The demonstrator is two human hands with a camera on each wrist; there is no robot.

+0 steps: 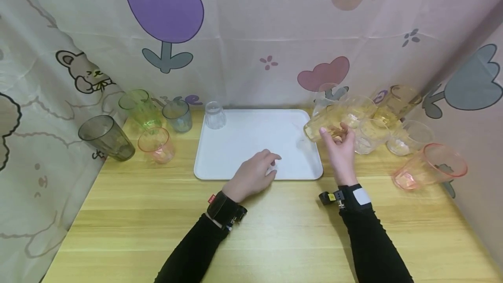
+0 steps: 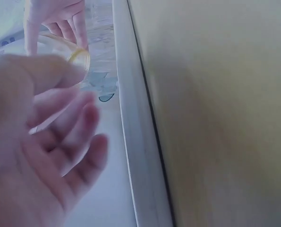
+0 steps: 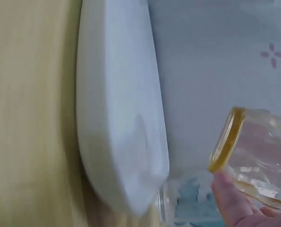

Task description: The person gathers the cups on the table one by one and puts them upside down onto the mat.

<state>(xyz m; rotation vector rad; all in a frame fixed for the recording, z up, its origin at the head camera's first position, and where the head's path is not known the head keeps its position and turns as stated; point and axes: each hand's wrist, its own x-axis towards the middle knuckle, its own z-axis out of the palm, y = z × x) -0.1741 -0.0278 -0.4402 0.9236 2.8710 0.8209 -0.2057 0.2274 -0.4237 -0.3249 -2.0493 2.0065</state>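
Note:
My right hand [image 1: 342, 154] pinches a tilted yellow glass [image 1: 323, 125] between thumb and fingers over the right edge of a white tray [image 1: 243, 152]. In the right wrist view the thumb lies against the glass's amber-coloured end [image 3: 225, 142]. Over the tray's front edge, my left hand [image 1: 255, 173] has loosely bent fingers with no object seen in them. The left wrist view shows these fingers [image 2: 90, 137] spread apart, the yellow glass beyond them. A small clear glass [image 1: 215, 116] stands at the tray's back left corner.
Left of the tray stand a grey glass [image 1: 108, 139], a green one [image 1: 140, 110], a bluish one [image 1: 177, 117] and a pink one [image 1: 157, 145]. Several clear and yellow glasses [image 1: 371, 136] crowd the right side, with a larger pink glass [image 1: 426, 167] nearer. A printed curtain [image 1: 243, 21] hangs behind.

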